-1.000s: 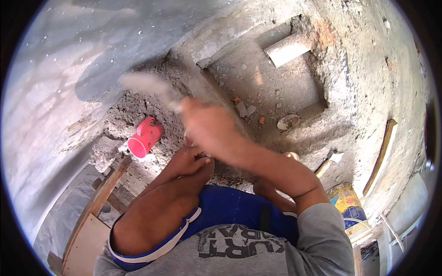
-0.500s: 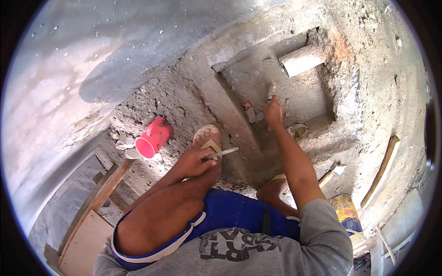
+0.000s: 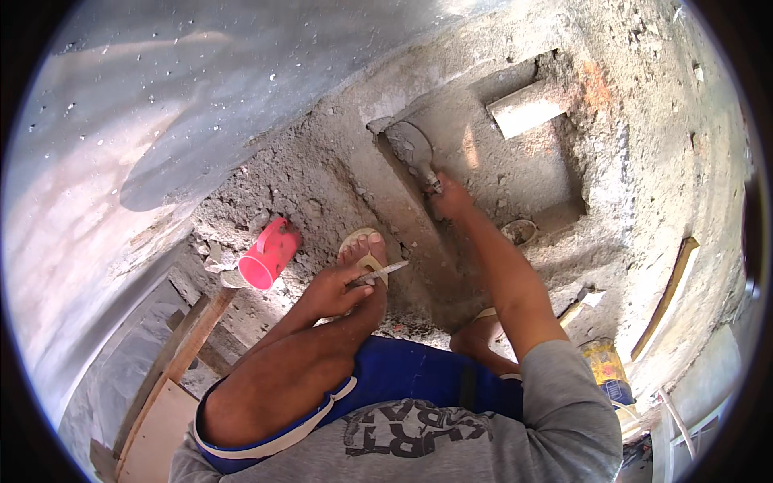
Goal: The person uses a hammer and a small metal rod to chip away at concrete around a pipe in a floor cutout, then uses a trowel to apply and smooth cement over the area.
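My right hand [image 3: 453,198] is closed round the handle of a trowel [image 3: 411,146] with a grey, rounded blade. The blade lies against the left inner wall of a square cement pit [image 3: 515,165], near its far left corner. Over my left knee and foot, my left hand [image 3: 330,291] grips a thin, flat, grey strip [image 3: 380,274], whose pale tip points right; its exact kind cannot be made out. A white pipe piece [image 3: 527,109] juts into the pit at the far right. In the pit's near wall is a round pipe opening [image 3: 520,232].
Left of my foot, a red plastic mug [image 3: 270,253] lies tipped on rough rubble. Wooden planks [image 3: 173,354] stand at the lower left. A yellow and blue container [image 3: 605,370] and a wooden strip [image 3: 665,298] are on the right. A grey wall [image 3: 201,105] rises at the left.
My right hand has moved left with the trowel, from the middle of the pit to its left wall. The rubble bits seen beside that hand no longer show. My left hand has barely shifted.
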The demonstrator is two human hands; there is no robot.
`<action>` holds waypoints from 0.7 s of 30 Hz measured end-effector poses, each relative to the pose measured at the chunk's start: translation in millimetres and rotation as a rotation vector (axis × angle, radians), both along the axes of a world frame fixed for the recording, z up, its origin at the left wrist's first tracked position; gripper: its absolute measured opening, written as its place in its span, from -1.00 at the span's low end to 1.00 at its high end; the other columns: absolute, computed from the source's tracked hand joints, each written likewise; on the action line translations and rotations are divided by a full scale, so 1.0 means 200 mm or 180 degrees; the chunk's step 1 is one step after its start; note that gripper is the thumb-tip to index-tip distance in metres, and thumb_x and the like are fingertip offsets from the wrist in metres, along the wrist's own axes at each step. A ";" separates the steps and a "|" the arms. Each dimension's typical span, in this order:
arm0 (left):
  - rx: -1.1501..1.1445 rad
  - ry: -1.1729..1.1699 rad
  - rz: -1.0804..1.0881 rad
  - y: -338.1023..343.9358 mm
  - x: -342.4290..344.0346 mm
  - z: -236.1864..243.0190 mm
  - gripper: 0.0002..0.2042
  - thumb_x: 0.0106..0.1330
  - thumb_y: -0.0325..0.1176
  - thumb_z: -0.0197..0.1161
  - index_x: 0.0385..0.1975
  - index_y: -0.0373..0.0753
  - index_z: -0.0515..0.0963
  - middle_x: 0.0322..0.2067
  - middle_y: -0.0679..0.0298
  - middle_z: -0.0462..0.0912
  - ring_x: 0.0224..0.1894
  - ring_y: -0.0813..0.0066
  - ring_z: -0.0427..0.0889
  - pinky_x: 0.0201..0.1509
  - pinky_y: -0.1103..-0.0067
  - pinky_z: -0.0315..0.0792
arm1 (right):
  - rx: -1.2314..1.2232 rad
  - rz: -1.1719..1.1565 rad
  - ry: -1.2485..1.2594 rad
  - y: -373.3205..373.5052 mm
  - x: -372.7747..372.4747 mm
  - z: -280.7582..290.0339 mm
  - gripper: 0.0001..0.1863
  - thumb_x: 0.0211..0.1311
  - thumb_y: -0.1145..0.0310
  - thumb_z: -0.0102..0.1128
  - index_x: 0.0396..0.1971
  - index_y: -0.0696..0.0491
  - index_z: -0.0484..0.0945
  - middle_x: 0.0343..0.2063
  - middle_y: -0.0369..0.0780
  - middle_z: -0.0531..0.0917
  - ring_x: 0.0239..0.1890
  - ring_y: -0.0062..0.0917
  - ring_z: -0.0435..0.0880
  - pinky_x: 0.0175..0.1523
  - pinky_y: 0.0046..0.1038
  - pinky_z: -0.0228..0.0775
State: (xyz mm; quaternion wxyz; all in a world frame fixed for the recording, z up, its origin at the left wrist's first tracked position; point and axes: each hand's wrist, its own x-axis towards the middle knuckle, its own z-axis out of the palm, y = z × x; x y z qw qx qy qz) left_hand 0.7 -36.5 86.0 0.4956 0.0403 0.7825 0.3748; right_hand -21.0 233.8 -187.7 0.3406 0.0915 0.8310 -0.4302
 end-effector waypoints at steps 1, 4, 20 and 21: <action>0.0161 0.0266 -0.0050 -0.01 0.01 -0.01 -0.68 0.24 -0.21 0.33 -0.05 -0.15 0.58 -0.31 0.02 0.67 -0.24 -0.05 0.65 -0.15 0.26 0.51 | 0.0002 -0.0007 -0.0001 0.01 0.00 0.00 -0.61 0.08 0.33 0.25 -0.05 0.07 0.48 -0.20 0.05 0.65 -0.07 -0.01 0.63 0.01 -0.11 0.45; 0.0095 0.0187 -0.0153 0.01 -0.02 -0.01 -0.68 0.23 -0.21 0.33 -0.05 -0.16 0.58 -0.30 0.02 0.66 -0.24 -0.06 0.65 -0.14 0.25 0.51 | -0.0398 0.0054 -0.0115 0.11 0.02 0.00 -0.62 0.06 0.35 0.27 -0.07 0.07 0.54 -0.22 0.00 0.66 -0.12 -0.14 0.66 0.01 -0.20 0.46; 0.0209 -0.0185 -0.0497 0.06 0.04 -0.01 -0.73 0.22 -0.23 0.34 -0.13 -0.19 0.61 -0.33 0.07 0.69 -0.25 0.06 0.69 -0.16 0.33 0.52 | -0.0585 0.0531 0.0889 0.00 -0.04 1.05 -0.65 0.17 0.43 0.15 -0.02 0.07 0.38 -0.44 0.01 0.62 -0.37 -0.01 0.66 -0.28 -0.07 0.51; 0.0216 -0.0163 -0.0474 0.05 0.05 -0.02 -0.73 0.22 -0.23 0.34 -0.13 -0.19 0.61 -0.33 0.07 0.69 -0.25 0.06 0.69 -0.16 0.33 0.52 | -0.0426 0.0361 0.0736 0.12 -0.03 0.96 -0.67 0.18 0.44 0.17 -0.04 0.07 0.41 -0.44 0.02 0.62 -0.37 -0.03 0.66 -0.28 -0.07 0.51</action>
